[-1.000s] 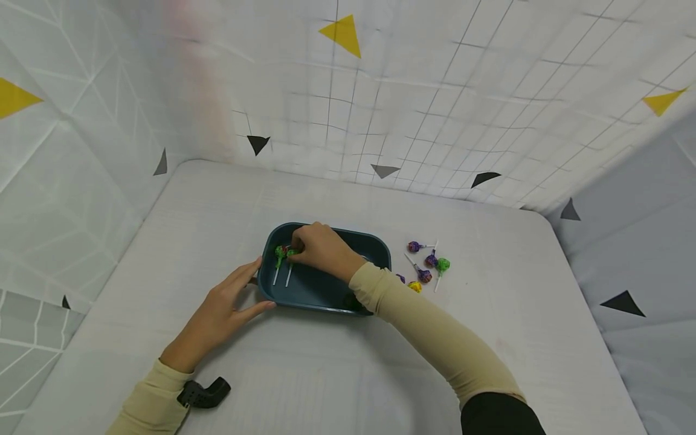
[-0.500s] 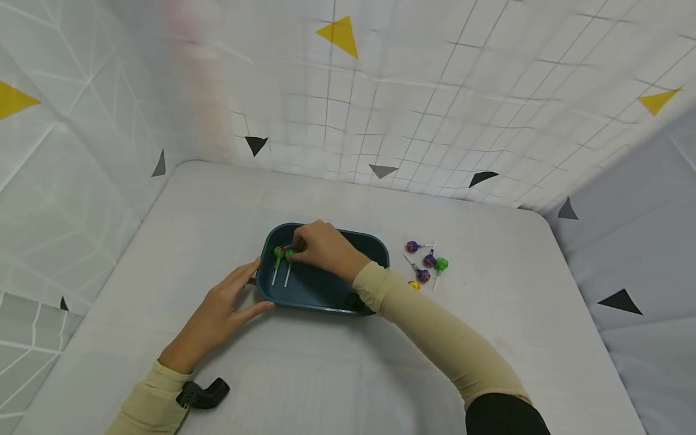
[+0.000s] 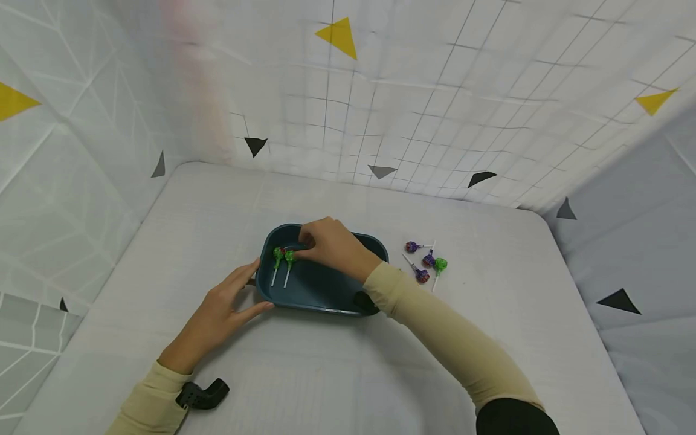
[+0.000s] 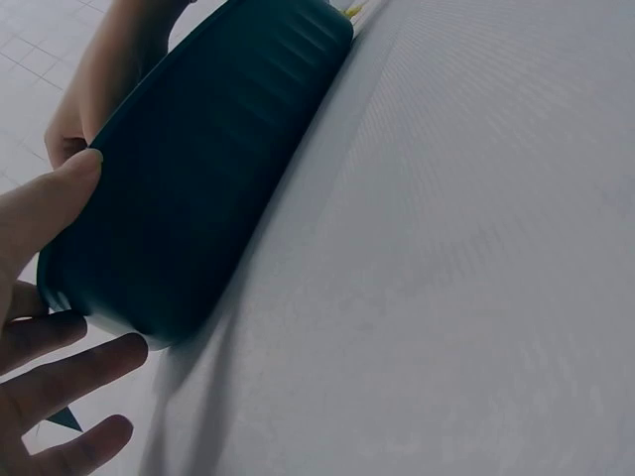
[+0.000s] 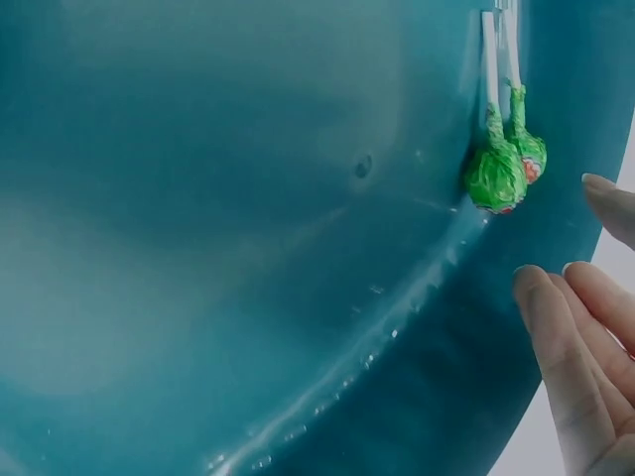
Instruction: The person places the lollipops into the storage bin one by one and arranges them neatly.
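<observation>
Two green-wrapped lollipops [image 3: 289, 257] lie side by side in the left part of a dark teal tray [image 3: 321, 311], their white sticks toward the near side. My right hand [image 3: 338, 246] is over the tray, just right of them. In the right wrist view its thumb and fingers [image 5: 566, 367] are parted, with nothing between them and a gap to the green candy heads [image 5: 496, 178]. My left hand [image 3: 217, 317] spreads at the tray's left end. In the left wrist view its thumb tip touches the rim, and the fairly straight fingers [image 4: 89, 372] lie by the end wall.
Right of the tray, several lollipops lie loose on the white-covered table [image 3: 304, 374]: purple ones [image 3: 422, 275] and a green one [image 3: 440, 264]. A black device [image 3: 203, 394] is strapped at the left wrist. White patterned sheets [image 3: 435, 109] rise behind and at the sides.
My right hand has drawn slightly right and away from the second green lollipop, which now shows more fully. The right sleeve now covers the yellow lollipop on the table. The left hand stays put.
</observation>
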The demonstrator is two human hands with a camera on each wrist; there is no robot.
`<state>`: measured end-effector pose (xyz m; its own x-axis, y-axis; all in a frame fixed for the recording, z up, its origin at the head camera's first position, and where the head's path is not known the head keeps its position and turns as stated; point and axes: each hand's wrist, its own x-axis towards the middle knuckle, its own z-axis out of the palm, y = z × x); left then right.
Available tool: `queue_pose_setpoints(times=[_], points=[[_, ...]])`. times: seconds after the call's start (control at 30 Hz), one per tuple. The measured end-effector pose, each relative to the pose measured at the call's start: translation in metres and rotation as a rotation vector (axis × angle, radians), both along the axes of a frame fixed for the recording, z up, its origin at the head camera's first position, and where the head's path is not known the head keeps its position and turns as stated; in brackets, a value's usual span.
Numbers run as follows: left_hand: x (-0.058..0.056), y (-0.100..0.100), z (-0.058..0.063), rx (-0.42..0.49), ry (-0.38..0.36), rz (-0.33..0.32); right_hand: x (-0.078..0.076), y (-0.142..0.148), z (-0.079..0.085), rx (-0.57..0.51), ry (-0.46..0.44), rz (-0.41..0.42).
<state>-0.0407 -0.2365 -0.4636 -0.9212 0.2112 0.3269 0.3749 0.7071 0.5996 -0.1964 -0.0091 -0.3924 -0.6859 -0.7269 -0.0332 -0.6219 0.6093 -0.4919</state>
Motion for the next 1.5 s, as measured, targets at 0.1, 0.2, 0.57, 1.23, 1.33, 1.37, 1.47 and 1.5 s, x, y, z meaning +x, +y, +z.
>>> queue_pose_setpoints(times=[0.1,0.2,0.57,1.23,1.33,1.37,1.47,1.5], points=[[0.000,0.000,0.000,0.002,-0.003,-0.001,0.000,0.005,0.002,-0.012,0.008,-0.006],[0.000,0.000,0.000,0.002,-0.004,0.000,0.000,0.009,0.006,-0.021,0.010,-0.017],[0.000,0.001,0.000,0.001,-0.002,0.004,0.000,0.027,0.019,-0.012,0.006,-0.071],[0.001,0.000,-0.002,0.007,-0.011,0.006,0.000,0.090,0.033,-0.019,0.060,-0.213],[0.001,0.000,-0.003,0.006,-0.011,0.009,0.000,0.097,0.034,-0.020,0.056,-0.227],[0.001,0.000,-0.003,0.005,-0.010,0.009,0.001,0.099,0.034,-0.020,0.054,-0.230],[0.001,0.000,-0.004,0.005,-0.010,0.010,0.003,0.106,0.036,-0.023,0.049,-0.245],[0.001,0.000,-0.004,0.005,-0.011,0.010,0.003,0.109,0.037,-0.025,0.047,-0.250]])
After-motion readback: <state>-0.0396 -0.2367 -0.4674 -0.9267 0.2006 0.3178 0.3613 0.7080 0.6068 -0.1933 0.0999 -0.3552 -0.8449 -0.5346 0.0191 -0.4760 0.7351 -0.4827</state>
